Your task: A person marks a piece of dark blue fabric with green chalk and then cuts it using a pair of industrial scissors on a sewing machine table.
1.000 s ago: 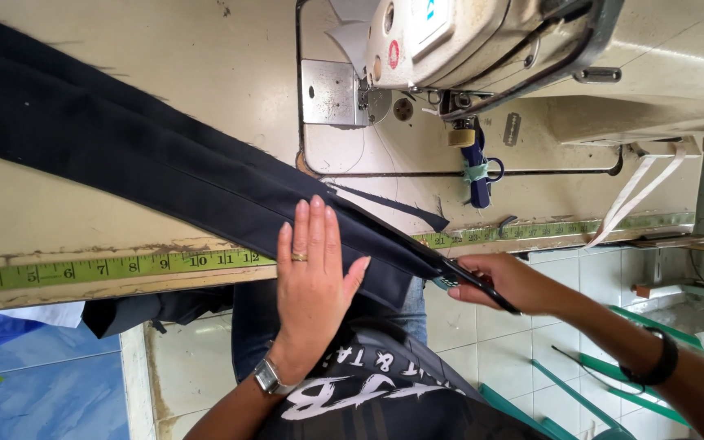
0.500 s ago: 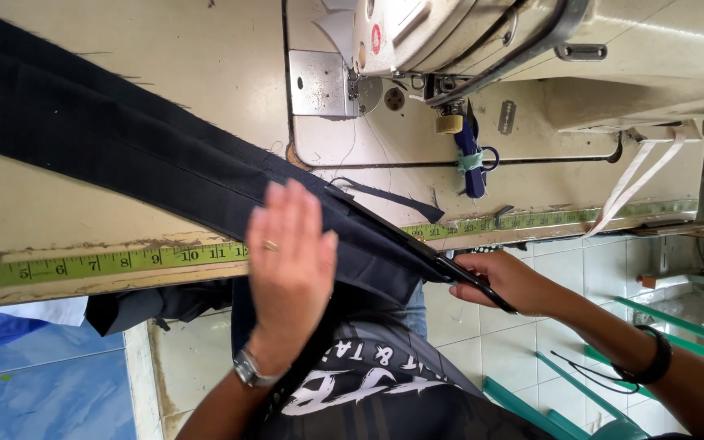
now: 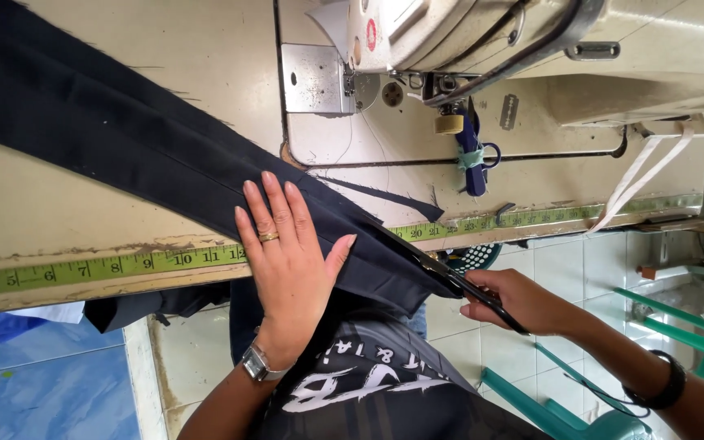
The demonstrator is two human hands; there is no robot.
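Both hands are working on the long strip of dark navy fabric [image 3: 124,155] that is lying diagonally across the sewing table [image 3: 83,220], from the far left corner down to the near edge. How far the trimming has got is only a judgement: a thin dark sliver [image 3: 385,195] is lying loose on the tabletop just beside the strip, so at least some cutting looks done, while most of the strip's length up the table is showing a frayed edge and seems untouched. Left hand [image 3: 291,261] is pressing flat on the fabric, palm down, fingers spread and straight, holding it against the table edge over the yellow-green measuring tape [image 3: 107,267] (a ring and a wristwatch are showing on it). Right hand [image 3: 523,301] is curling closed around the handles of black scissors [image 3: 462,285], whose blades are pointing into the fabric's near end just off the table edge; whether the blades are parted is too hidden to tell. Sewing machine [image 3: 482,33] is sitting idle behind.
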